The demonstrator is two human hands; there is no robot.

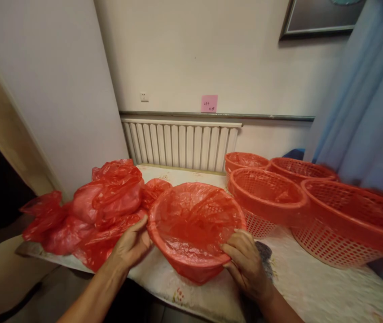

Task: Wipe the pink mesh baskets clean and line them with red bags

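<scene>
In front of me on the table stands a pinkish-red plastic basket (pixel 166 252) with a thin red plastic bag (pixel 194 220) lining it and folded out over its rim. My right hand (pixel 247 264) grips the rim at the near right, fingers over the edge inside and thumb outside, pinching the bag against it. At the left side of the basket is my left hand (pixel 134 242), thumb raised and apart from the fingers; whether it touches the basket is hard to tell. A heap of red plastic bags (pixel 107 197) lies left of the basket, close to my left hand.
Several red mesh baskets (pixel 267 190) with red liners stand together at the right. A cloth with small flowers covers the table (pixel 181 298). Behind are a white radiator (pixel 181 143) and a wall. A blue curtain (pixel 366 107) hangs at the right; a chair (pixel 9 273) is at the left.
</scene>
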